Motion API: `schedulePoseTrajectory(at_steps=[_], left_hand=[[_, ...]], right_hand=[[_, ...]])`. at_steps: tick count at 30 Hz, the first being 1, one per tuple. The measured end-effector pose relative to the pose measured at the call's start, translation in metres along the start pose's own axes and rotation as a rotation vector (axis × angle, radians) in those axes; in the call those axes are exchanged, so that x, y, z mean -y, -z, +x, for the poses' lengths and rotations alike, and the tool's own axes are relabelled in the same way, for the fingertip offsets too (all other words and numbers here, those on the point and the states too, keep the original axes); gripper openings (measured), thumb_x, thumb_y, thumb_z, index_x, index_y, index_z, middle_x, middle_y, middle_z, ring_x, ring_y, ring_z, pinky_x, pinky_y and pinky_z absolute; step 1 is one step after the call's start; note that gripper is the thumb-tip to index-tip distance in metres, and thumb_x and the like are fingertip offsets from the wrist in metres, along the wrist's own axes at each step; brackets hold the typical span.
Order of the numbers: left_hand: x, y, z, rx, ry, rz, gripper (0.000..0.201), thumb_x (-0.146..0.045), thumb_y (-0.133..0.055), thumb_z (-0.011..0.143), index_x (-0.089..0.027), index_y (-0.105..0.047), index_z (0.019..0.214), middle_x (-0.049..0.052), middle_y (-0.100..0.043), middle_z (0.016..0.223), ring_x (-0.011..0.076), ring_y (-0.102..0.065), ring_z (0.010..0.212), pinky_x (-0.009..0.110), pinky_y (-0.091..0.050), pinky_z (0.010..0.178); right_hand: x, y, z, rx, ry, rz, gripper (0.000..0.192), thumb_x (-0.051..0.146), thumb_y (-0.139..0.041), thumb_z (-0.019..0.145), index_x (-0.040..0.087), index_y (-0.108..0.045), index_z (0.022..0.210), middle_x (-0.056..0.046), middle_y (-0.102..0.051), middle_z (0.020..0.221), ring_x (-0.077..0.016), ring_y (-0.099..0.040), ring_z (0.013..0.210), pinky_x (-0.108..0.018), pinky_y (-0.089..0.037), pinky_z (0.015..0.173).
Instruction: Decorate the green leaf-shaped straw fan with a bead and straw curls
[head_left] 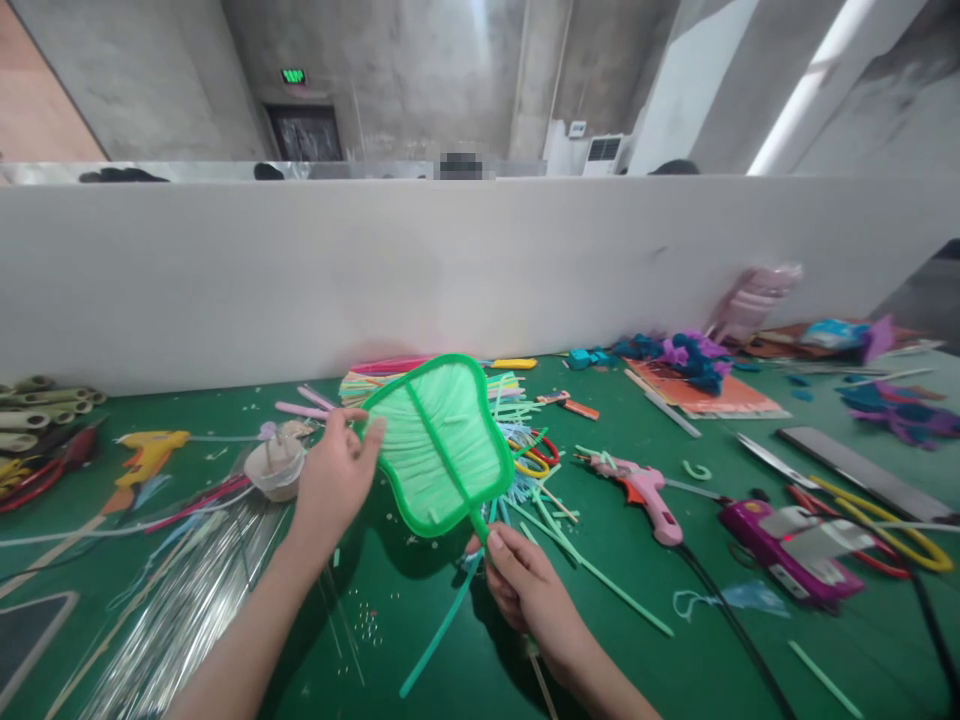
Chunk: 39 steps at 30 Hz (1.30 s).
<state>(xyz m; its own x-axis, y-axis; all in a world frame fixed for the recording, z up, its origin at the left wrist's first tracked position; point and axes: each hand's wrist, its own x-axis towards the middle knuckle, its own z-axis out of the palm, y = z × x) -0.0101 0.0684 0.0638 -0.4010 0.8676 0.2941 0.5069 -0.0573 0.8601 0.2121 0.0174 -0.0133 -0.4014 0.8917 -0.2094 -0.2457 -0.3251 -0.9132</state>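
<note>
A green leaf-shaped fan (439, 445) made of pale green strips in a bright green frame is held above the green table (420, 640). My left hand (335, 475) pinches the fan's left edge with thumb and fingers. My right hand (525, 585) grips the thin stem at the fan's lower end. A loose green strip (439, 630) hangs down from the stem. Behind the fan lies a pile of coloured strips (517, 420).
A pink glue gun (641, 490) and a purple tool (787, 545) lie at the right, a yellow glue gun (150, 450) and a small bowl (276, 468) at the left. Clear strips (187, 590) lie front left. A white partition (480, 270) backs the table.
</note>
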Motion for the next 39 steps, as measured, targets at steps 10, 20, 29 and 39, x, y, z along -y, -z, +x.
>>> schedulePoseTrajectory(at_steps=[10, 20, 29, 39], left_hand=[[0.007, -0.015, -0.001, 0.052, -0.292, 0.637, 0.027, -0.037, -0.041, 0.094, -0.018, -0.058, 0.1, 0.002, -0.058, 0.064, 0.0242, -0.062, 0.062, 0.028, -0.035, 0.057], [0.013, 0.01, -0.004, -0.088, -0.272, 0.572, 0.026, -0.042, -0.038, 0.096, -0.022, -0.054, 0.093, 0.001, -0.058, 0.066, 0.0221, -0.057, 0.062, 0.027, -0.034, 0.059], [0.016, 0.022, -0.037, -0.011, -0.222, 0.419, 0.034, -0.055, -0.053, 0.086, -0.023, -0.065, 0.086, -0.007, -0.03, 0.051, 0.0129, -0.037, 0.046, 0.024, -0.027, 0.051], [0.002, -0.008, -0.061, 0.419, -0.283, 0.277, 0.031, -0.051, -0.056, 0.087, -0.025, -0.073, 0.083, -0.006, -0.041, 0.049, 0.0126, -0.039, 0.048, 0.024, -0.028, 0.051]], right_hand=[[0.002, -0.001, -0.002, 0.001, -0.008, 0.015, 0.052, 0.068, -0.064, 0.075, 0.018, -0.053, 0.082, 0.012, -0.029, 0.051, -0.0028, -0.016, 0.04, -0.016, -0.01, 0.035], [0.001, -0.001, -0.003, 0.01, -0.032, 0.048, 0.049, 0.065, -0.063, 0.078, 0.018, -0.055, 0.087, 0.011, -0.03, 0.051, -0.0028, -0.017, 0.04, -0.015, -0.011, 0.035], [0.008, -0.002, -0.005, 0.021, -0.108, 0.207, 0.048, 0.062, -0.068, 0.076, 0.019, -0.055, 0.091, 0.013, -0.028, 0.051, -0.0013, -0.01, 0.04, -0.014, -0.005, 0.036], [0.0, -0.001, -0.006, 0.048, -0.046, 0.153, 0.046, 0.062, -0.063, 0.082, 0.018, -0.056, 0.091, 0.012, -0.03, 0.051, -0.0018, -0.014, 0.038, -0.014, -0.011, 0.033]])
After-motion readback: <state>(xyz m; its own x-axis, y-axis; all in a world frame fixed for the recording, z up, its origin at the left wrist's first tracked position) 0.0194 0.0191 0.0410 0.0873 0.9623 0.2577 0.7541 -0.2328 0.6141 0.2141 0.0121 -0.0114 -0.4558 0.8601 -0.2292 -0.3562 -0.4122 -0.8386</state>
